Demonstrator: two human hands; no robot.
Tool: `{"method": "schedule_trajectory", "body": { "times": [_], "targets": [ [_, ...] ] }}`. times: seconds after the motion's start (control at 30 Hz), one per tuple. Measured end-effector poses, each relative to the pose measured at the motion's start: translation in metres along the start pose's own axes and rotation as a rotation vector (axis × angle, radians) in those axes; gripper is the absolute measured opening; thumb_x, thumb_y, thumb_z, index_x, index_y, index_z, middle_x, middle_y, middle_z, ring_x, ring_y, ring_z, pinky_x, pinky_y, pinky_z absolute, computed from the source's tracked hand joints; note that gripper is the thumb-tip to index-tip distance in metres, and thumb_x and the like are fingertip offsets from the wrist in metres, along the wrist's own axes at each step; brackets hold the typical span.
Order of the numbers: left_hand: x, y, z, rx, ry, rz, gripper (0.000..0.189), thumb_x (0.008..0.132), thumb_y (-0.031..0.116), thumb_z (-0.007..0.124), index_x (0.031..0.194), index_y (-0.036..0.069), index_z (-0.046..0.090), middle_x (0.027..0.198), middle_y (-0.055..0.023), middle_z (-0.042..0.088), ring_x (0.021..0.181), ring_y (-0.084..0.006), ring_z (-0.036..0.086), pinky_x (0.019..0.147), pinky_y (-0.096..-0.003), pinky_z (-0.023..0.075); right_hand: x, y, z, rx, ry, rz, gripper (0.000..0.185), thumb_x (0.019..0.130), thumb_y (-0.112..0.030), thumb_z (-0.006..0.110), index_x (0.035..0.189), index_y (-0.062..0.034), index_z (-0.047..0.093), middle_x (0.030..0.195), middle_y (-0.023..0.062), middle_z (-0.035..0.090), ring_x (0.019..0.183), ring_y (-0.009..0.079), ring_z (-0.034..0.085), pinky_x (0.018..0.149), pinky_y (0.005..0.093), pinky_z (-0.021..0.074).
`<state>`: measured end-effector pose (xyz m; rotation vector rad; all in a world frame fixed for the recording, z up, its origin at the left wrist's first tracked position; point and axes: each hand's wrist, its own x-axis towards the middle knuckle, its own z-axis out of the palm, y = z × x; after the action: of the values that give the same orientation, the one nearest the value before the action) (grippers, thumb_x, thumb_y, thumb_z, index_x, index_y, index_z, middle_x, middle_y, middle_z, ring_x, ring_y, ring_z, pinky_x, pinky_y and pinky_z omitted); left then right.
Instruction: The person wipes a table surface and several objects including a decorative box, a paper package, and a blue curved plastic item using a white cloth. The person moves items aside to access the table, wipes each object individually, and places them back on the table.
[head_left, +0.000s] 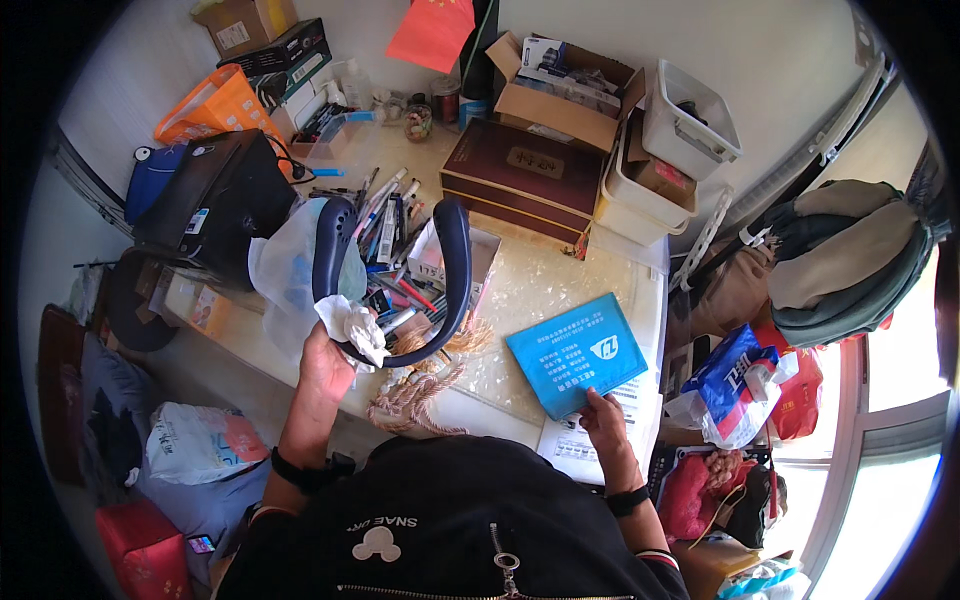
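Observation:
My left hand (327, 364) holds a dark blue U-shaped neckband fan (454, 270) by its curved lower part, with a crumpled white tissue (354, 328) pressed against it. The fan's two arms point away from me over the desk. In my right hand (604, 420) is the lower edge of a flat blue pouch (576, 358) that bears writing. Printed papers (574, 448) lie partly beneath the pouch. A braided pink cord with tassels (420, 397) lies by the desk's near edge, and beyond the fan is a pile of pens and markers (386, 217).
A small white open box (480, 251) stands beside the pens. Behind are a dark red box (525, 165), an open cardboard box (559, 109) and stacked plastic bins (694, 127). A black printer-like machine (214, 202) and a translucent plastic bag (289, 274) are at left.

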<state>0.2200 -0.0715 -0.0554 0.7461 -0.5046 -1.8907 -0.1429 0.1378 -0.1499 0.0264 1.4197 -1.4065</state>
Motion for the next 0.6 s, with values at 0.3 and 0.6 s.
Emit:
{"method": "schedule_trajectory", "body": {
  "times": [0.3, 0.6],
  "targets": [
    [-0.009, 0.001, -0.012, 0.012, -0.177, -0.016, 0.033, 0.090, 0.030, 0.042, 0.109, 0.003, 0.051, 0.102, -0.0140, 0.059, 0.095, -0.0247, 0.057, 0.083, -0.0387, 0.0471, -0.006, -0.020, -0.003, -0.215, 0.062, -0.113, 0.013, 0.081, -0.009, 0.056, 0.092, -0.0085, 0.049, 0.065, -0.0004, 0.050, 0.046, 0.0086, 0.046, 0.035, 0.0213, 0.0361],
    [-0.012, 0.001, -0.012, -0.026, -0.198, 0.000, 0.035, 0.091, 0.031, 0.040, 0.110, 0.004, 0.050, 0.104, -0.0162, 0.057, 0.094, -0.0270, 0.057, 0.081, -0.0412, 0.0475, -0.016, -0.066, 0.027, 0.055, -0.128, -0.222, 0.022, 0.089, -0.008, 0.047, 0.111, -0.0072, 0.047, 0.073, -0.0003, 0.050, 0.049, 0.0071, 0.045, 0.040, 0.0201, 0.0354]
  ]
}}
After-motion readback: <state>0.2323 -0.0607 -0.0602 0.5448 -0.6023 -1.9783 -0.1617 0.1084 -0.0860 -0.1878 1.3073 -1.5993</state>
